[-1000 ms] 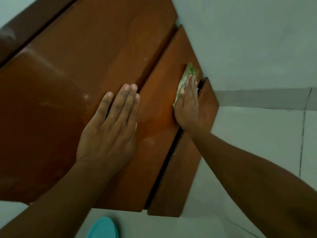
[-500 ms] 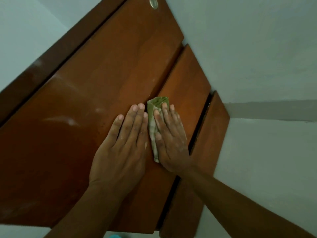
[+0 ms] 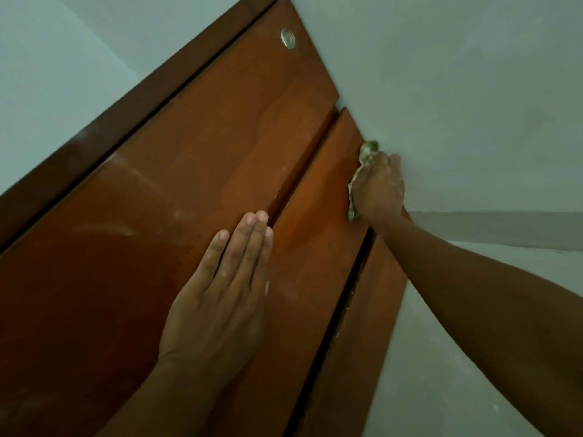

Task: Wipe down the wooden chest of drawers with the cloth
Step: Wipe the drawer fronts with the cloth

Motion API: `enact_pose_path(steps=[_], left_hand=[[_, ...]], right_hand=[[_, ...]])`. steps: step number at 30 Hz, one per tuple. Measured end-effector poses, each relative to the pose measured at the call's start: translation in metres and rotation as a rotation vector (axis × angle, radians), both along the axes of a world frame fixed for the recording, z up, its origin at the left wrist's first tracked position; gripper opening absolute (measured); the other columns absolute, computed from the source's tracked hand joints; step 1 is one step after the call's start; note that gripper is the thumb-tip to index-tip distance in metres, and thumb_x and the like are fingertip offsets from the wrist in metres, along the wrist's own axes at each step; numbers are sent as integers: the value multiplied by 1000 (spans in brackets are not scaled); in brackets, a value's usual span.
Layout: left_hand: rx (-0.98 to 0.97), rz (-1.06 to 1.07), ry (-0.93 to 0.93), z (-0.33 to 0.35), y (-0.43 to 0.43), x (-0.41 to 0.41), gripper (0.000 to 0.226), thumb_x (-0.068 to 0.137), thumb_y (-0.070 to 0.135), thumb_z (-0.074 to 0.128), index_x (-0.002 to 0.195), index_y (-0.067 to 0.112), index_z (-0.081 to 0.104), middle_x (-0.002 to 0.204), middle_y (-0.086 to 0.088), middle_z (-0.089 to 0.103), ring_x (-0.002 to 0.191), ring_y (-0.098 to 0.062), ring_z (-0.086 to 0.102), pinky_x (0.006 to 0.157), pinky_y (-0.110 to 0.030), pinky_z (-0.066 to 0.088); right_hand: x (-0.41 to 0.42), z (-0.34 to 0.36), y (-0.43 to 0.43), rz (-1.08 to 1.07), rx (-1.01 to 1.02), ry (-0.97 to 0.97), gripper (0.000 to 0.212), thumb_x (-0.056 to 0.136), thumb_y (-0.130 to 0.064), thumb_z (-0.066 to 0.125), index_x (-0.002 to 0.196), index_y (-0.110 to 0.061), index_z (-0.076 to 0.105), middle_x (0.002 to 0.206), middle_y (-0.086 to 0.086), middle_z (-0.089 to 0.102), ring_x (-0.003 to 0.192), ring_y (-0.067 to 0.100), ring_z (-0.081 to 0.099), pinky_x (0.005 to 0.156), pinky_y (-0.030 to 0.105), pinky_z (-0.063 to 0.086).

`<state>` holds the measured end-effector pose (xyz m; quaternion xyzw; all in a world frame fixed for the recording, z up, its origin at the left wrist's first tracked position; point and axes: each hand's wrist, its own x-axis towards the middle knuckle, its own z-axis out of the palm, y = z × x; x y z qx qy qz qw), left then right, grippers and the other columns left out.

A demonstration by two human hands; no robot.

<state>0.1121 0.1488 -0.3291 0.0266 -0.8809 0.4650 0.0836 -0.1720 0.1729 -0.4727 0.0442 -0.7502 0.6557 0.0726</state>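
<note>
The wooden chest of drawers point(image 3: 189, 171) fills the left and middle of the view, its reddish-brown drawer fronts seen steeply from above. A round metal knob point(image 3: 287, 38) sits near the top of the widest front. My left hand point(image 3: 224, 298) lies flat, fingers together, on that front beside the groove between two drawers. My right hand point(image 3: 378, 192) presses a crumpled green cloth point(image 3: 367, 154) against the right end of the narrower drawer front, close to the wall. Most of the cloth is hidden under the hand.
A pale wall point(image 3: 473, 89) runs right beside the chest's right end, with a grey skirting strip point(image 3: 504, 228) and light floor point(image 3: 457, 342) below. A dark gap point(image 3: 350, 288) separates the lower two drawer fronts. Another pale wall point(image 3: 47, 74) lies to the upper left.
My right hand has slid the cloth from beside my left hand out to the drawer's right end by the wall. The left hand stays flat on the front.
</note>
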Motion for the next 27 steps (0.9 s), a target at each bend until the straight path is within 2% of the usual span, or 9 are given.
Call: enact_pose_path(steps=[4, 7, 9, 12, 15, 19, 22, 25, 27], left_hand=[[-1, 4, 15, -1, 1, 0, 65, 105, 31, 12, 157, -6, 1, 167, -24, -7, 156, -34, -4, 127, -49, -2], [-9, 6, 19, -2, 1, 1, 65, 105, 31, 13, 157, -6, 1, 167, -25, -8, 156, -35, -4, 127, -50, -2], [-9, 12, 17, -1, 2, 1, 65, 105, 31, 13, 157, -6, 1, 167, -25, -7, 156, -35, -5, 126, -50, -3], [-9, 18, 21, -2, 3, 2, 65, 105, 30, 9, 157, -6, -2, 167, -26, -8, 156, -35, -7, 127, -50, 1], [-11, 30, 26, -2, 2, 2, 65, 105, 31, 10, 157, -5, -3, 167, -25, -10, 156, -34, -8, 127, -50, 0], [-20, 76, 2, -2, 1, 3, 65, 104, 31, 10, 157, -5, -5, 166, -25, -11, 156, -34, -9, 126, -49, -2], [-50, 91, -12, -2, 5, 2, 65, 104, 32, 3, 156, -5, -12, 165, -25, -17, 155, -34, -14, 125, -49, -8], [-54, 158, -41, 0, 11, 3, 64, 102, 32, -7, 153, -3, -22, 164, -23, -25, 153, -33, -21, 124, -48, -13], [-30, 174, -54, 0, 11, 5, 63, 102, 31, -4, 152, -1, -26, 163, -21, -28, 152, -32, -24, 125, -47, -12]], right_hand=[[35, 6, 28, -68, -238, -316, 32, 102, -26, 40, 106, -3, 62, 108, 14, 65, 102, 31, 62, 85, 33, 47], [128, 11, 38, -16, -315, -163, 20, 105, -28, 40, 109, -17, 56, 112, 1, 57, 103, 18, 56, 85, 18, 41], [184, 12, 24, 104, -313, 92, 22, 106, -25, 40, 123, -23, 54, 131, 1, 53, 123, 15, 51, 103, 11, 34], [201, -9, -7, 220, -191, 392, 53, 107, -29, 26, 154, -6, 34, 163, 13, 29, 153, 27, 23, 125, 43, 18], [174, -19, -9, 272, -135, 445, 57, 106, -30, 22, 158, -8, 18, 168, 9, 10, 157, 25, 6, 126, 49, 10], [124, -23, -9, 231, -126, 303, 55, 108, -29, 20, 159, -10, 16, 169, 6, 10, 157, 18, 4, 127, 44, 11], [87, -21, -4, 130, 30, 143, 49, 108, -22, 29, 156, -11, 30, 162, 8, 32, 150, 24, 27, 123, 41, 25], [50, -10, 17, 137, 128, -146, 34, 92, -10, 46, 122, -12, 61, 121, 10, 66, 112, 28, 61, 94, 37, 51], [41, -1, 36, 191, 25, -351, 22, 89, -9, 52, 107, -10, 65, 102, 3, 65, 94, 20, 63, 80, 28, 50]])
